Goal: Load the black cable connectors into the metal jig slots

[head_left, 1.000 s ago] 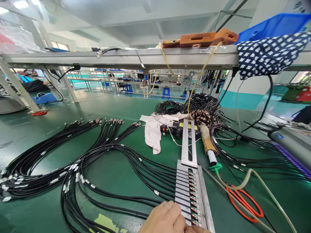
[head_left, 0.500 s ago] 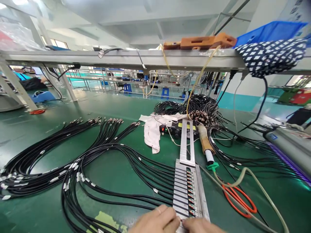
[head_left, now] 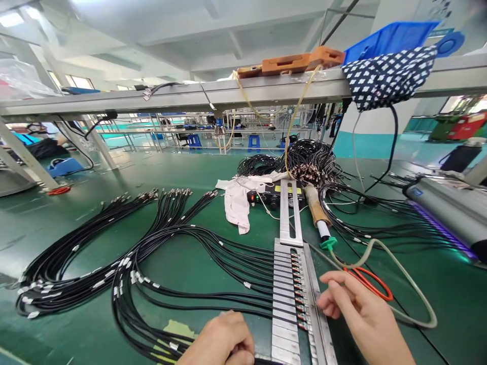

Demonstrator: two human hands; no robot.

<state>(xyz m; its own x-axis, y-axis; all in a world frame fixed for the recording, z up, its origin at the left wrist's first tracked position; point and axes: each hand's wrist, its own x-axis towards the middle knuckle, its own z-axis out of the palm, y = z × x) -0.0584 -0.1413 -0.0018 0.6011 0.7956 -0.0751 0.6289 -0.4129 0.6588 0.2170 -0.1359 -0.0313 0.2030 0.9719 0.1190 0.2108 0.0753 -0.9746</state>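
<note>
A metal fixture (head_left: 294,299) lies on the green bench with several black cables (head_left: 213,263) clamped in its slots, their connector ends in a row. My left hand (head_left: 220,342) is at the bottom edge, fingers curled, by the cables at the fixture's near left. My right hand (head_left: 361,314) hovers just right of the fixture, fingers bent and pinched together near the connector row; what they hold, if anything, is too small to see.
Orange-handled scissors (head_left: 371,284) and a soldering iron (head_left: 317,215) with its tan cord lie right of the fixture. A white cloth (head_left: 236,200), a black control box (head_left: 268,195) and coiled cables (head_left: 304,162) sit behind. Cable bundles (head_left: 76,253) spread left. A shelf (head_left: 190,96) runs overhead.
The right hand has lifted from the fixture's near end to its right side. The left hand slid down and left, off the fixture. The camera tilted slightly.
</note>
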